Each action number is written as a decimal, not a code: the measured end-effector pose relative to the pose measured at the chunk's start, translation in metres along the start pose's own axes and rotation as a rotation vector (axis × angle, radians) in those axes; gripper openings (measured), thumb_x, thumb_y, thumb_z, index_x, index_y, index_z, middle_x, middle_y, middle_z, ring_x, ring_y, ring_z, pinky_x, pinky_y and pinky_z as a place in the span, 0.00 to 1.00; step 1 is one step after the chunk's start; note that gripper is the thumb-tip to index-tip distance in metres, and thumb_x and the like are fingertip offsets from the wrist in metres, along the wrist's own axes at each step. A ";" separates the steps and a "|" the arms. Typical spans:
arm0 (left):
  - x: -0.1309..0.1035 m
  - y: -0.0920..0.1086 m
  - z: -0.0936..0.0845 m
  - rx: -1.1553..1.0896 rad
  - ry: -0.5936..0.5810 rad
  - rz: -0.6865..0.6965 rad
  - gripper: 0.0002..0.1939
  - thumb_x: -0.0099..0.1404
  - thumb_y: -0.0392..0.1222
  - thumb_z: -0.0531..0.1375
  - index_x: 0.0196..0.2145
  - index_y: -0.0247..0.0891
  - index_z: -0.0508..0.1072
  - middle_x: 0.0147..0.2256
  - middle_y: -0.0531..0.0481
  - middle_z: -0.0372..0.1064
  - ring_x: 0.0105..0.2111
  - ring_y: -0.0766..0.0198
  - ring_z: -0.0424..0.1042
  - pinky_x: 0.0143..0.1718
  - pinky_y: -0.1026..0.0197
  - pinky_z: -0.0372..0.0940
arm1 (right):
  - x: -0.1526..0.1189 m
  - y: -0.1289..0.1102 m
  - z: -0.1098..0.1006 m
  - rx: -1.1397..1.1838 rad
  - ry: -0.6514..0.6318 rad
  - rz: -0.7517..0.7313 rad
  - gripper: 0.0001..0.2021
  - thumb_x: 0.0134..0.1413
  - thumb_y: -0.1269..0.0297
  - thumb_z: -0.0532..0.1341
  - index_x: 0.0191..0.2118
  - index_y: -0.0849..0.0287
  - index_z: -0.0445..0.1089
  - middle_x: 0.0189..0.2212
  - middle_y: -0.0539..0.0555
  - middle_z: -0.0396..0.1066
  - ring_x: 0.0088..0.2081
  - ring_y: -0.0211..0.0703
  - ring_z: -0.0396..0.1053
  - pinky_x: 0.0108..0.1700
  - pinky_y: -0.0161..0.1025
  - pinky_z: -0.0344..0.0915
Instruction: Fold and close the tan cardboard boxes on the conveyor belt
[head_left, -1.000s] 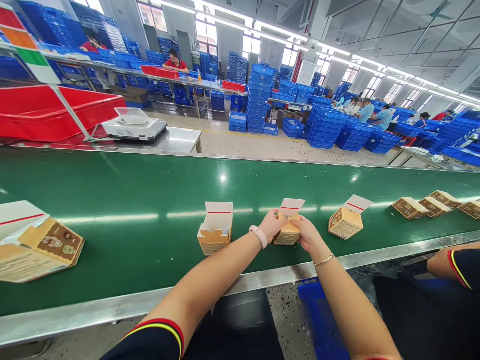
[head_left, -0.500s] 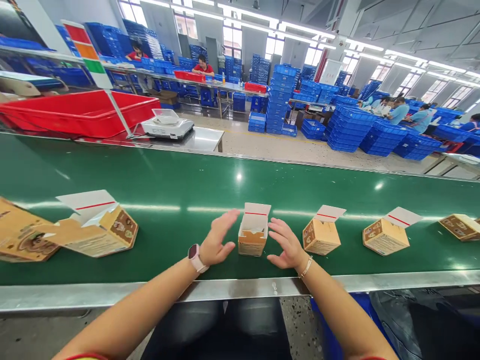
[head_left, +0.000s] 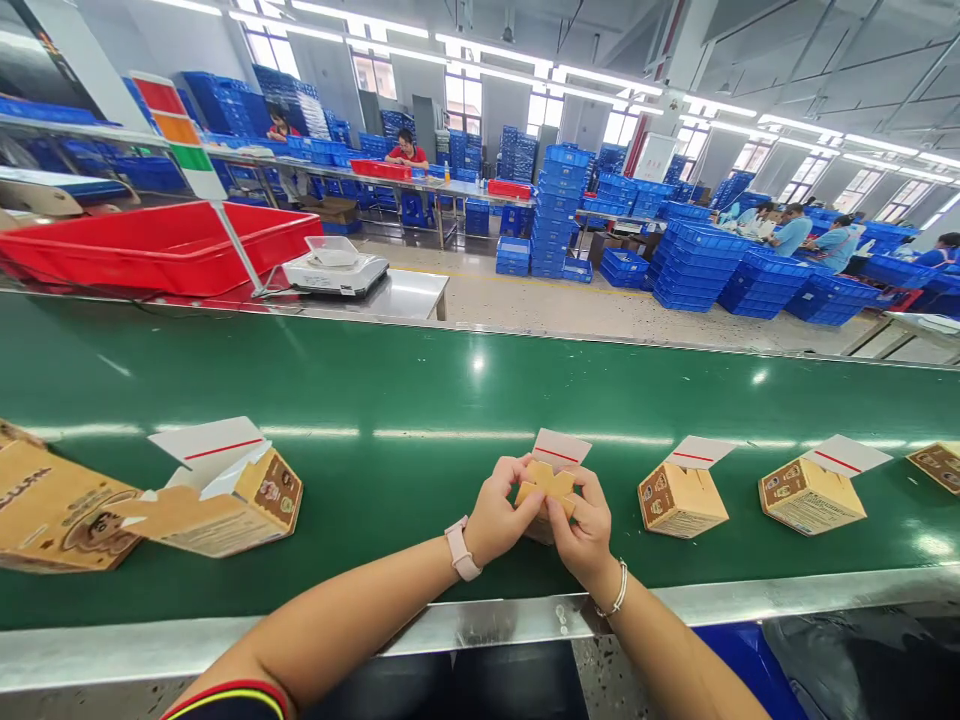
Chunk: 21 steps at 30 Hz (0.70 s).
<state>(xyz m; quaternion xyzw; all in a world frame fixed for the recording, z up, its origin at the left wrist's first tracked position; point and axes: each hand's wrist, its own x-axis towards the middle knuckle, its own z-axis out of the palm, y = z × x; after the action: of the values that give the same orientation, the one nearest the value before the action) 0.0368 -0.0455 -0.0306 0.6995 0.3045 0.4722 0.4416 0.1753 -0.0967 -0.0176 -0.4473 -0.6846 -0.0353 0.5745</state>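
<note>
A small tan cardboard box [head_left: 551, 482] stands on the green conveyor belt [head_left: 420, 385] before me, its white lid flap with a red strip raised at the back. My left hand [head_left: 501, 510] grips the box's left side, thumb on a tan top flap. On the other side my right hand [head_left: 583, 525] holds it too, its thumb on the front flap close to the left thumb. The fingers hide most of the box's sides. Just to the right sits another tan box [head_left: 682, 497] with its white flap up, touched by neither hand.
Further right are a similar box [head_left: 811, 493] and part of another [head_left: 937, 465]. On the left, an open box [head_left: 232, 510] lies against a larger tan carton [head_left: 56, 505]. Across the belt are a red bin [head_left: 161, 250] and a white scale [head_left: 337, 270]. A metal rail [head_left: 517, 625] edges the near side.
Both hands, earlier apart on either side of the box, have closed in on it and grip its top. The boxes have shifted right along the belt.
</note>
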 end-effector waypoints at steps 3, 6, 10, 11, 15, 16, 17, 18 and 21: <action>0.011 0.007 0.009 -0.146 0.028 -0.185 0.15 0.57 0.43 0.62 0.40 0.40 0.63 0.27 0.54 0.65 0.40 0.57 0.72 0.47 0.54 0.63 | -0.011 0.001 0.002 -0.042 0.157 0.248 0.12 0.58 0.62 0.60 0.25 0.58 0.70 0.38 0.57 0.64 0.41 0.47 0.66 0.44 0.44 0.67; 0.028 0.016 0.014 -0.133 0.066 -0.314 0.33 0.51 0.36 0.66 0.52 0.39 0.56 0.32 0.55 0.64 0.35 0.63 0.69 0.45 0.57 0.64 | -0.015 0.006 0.003 0.086 0.314 0.626 0.13 0.47 0.55 0.64 0.24 0.58 0.65 0.38 0.56 0.63 0.43 0.50 0.66 0.46 0.47 0.67; 0.047 0.026 0.022 -0.185 -0.052 -0.652 0.51 0.43 0.32 0.69 0.60 0.41 0.48 0.54 0.39 0.56 0.43 0.59 0.67 0.45 0.56 0.65 | -0.009 0.010 -0.002 0.454 0.477 1.116 0.27 0.29 0.58 0.68 0.40 0.54 0.60 0.37 0.51 0.65 0.39 0.49 0.69 0.39 0.45 0.71; 0.051 0.027 0.025 -0.227 -0.121 -0.731 0.51 0.44 0.32 0.68 0.61 0.42 0.47 0.57 0.37 0.54 0.44 0.58 0.67 0.45 0.55 0.65 | -0.006 0.011 -0.005 0.499 0.485 1.181 0.31 0.25 0.59 0.69 0.42 0.54 0.59 0.37 0.51 0.65 0.38 0.48 0.69 0.37 0.44 0.71; 0.063 0.031 0.040 -0.318 -0.264 -0.839 0.49 0.47 0.32 0.67 0.62 0.38 0.47 0.55 0.34 0.57 0.44 0.55 0.70 0.46 0.52 0.66 | 0.008 0.019 -0.024 0.553 0.375 1.306 0.34 0.18 0.65 0.68 0.41 0.55 0.58 0.36 0.53 0.67 0.37 0.53 0.70 0.35 0.45 0.72; 0.064 0.033 0.044 -0.313 -0.261 -0.842 0.49 0.47 0.33 0.67 0.62 0.37 0.48 0.54 0.33 0.58 0.45 0.53 0.70 0.47 0.50 0.66 | 0.012 0.020 -0.029 0.542 0.331 1.319 0.33 0.18 0.64 0.68 0.40 0.55 0.58 0.35 0.54 0.67 0.39 0.55 0.70 0.36 0.47 0.72; 0.062 0.035 0.047 -0.290 -0.245 -0.819 0.48 0.46 0.34 0.68 0.61 0.35 0.49 0.54 0.32 0.59 0.46 0.51 0.69 0.48 0.49 0.65 | 0.014 0.020 -0.034 0.484 0.325 1.298 0.32 0.19 0.63 0.68 0.39 0.56 0.58 0.36 0.55 0.66 0.41 0.57 0.69 0.39 0.50 0.72; 0.058 0.038 0.047 -0.248 -0.215 -0.751 0.47 0.47 0.36 0.69 0.60 0.35 0.51 0.54 0.32 0.58 0.49 0.49 0.68 0.50 0.47 0.63 | 0.016 0.018 -0.039 0.377 0.365 1.223 0.31 0.21 0.61 0.69 0.39 0.56 0.58 0.38 0.56 0.66 0.45 0.60 0.68 0.44 0.54 0.71; 0.026 0.043 0.033 -0.033 -0.044 -0.174 0.34 0.55 0.44 0.65 0.57 0.39 0.58 0.53 0.37 0.62 0.52 0.49 0.65 0.55 0.44 0.60 | 0.015 0.000 -0.038 -0.008 0.590 0.664 0.29 0.39 0.54 0.68 0.47 0.56 0.58 0.50 0.60 0.59 0.59 0.61 0.56 0.60 0.62 0.56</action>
<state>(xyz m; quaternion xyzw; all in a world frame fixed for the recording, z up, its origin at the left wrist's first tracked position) 0.0771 -0.0525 0.0134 0.6733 0.3462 0.4215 0.4992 0.2049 -0.1101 0.0076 -0.6161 -0.3103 0.0225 0.7236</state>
